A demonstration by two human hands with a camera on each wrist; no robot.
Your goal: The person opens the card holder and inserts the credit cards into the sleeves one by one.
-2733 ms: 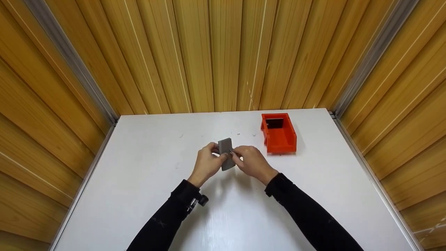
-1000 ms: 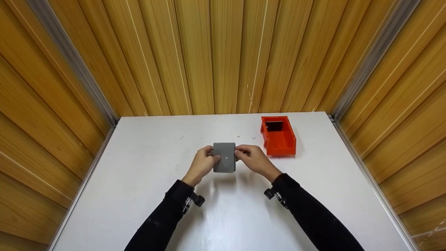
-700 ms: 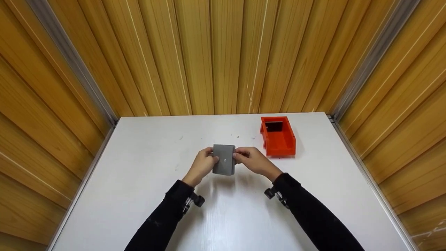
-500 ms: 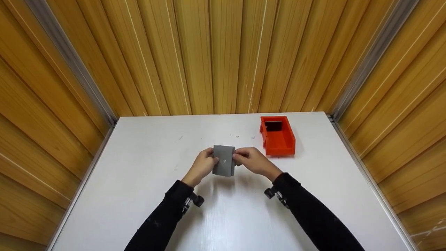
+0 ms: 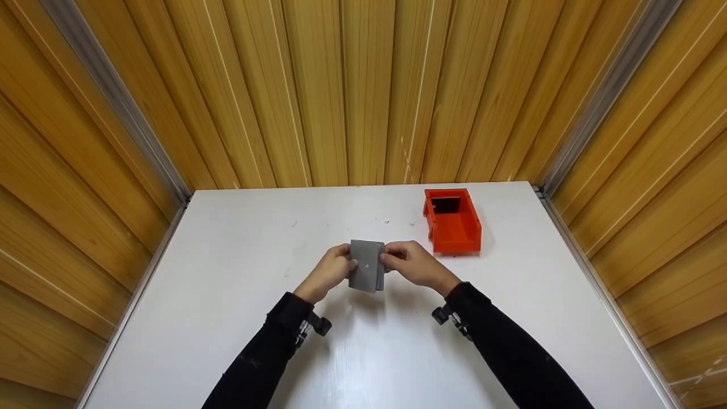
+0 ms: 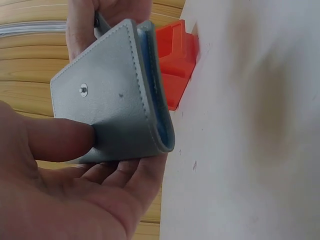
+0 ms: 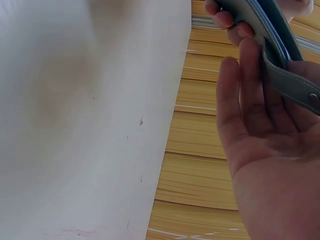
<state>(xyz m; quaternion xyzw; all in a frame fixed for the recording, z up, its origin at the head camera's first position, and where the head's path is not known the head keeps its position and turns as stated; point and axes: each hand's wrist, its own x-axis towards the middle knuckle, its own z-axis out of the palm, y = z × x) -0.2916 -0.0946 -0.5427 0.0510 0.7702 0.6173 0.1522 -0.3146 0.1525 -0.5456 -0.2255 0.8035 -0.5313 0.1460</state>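
Note:
A small grey wallet (image 5: 365, 266) with stitched edges is held up above the white table. In the left wrist view a metal snap stud shows on the face of the wallet (image 6: 107, 95), and its covers stand slightly apart with a blue inside. My left hand (image 5: 330, 268) grips its left side, thumb on the front and fingers behind. My right hand (image 5: 413, 262) pinches at the right edge. In the right wrist view a strap (image 7: 292, 87) with a snap button comes off the wallet by the fingers of the right hand (image 7: 272, 135).
An orange-red plastic bin (image 5: 456, 227) stands at the back right of the white table (image 5: 250, 250), a dark piece inside its rear. Wood-patterned walls (image 5: 363, 102) enclose the back and sides. Small marks dot the table top.
Since the earliest frame the wallet has turned its stud face toward the head camera, and the right hand has shifted to its right edge. Lately the wallet has lowered and tilted slightly.

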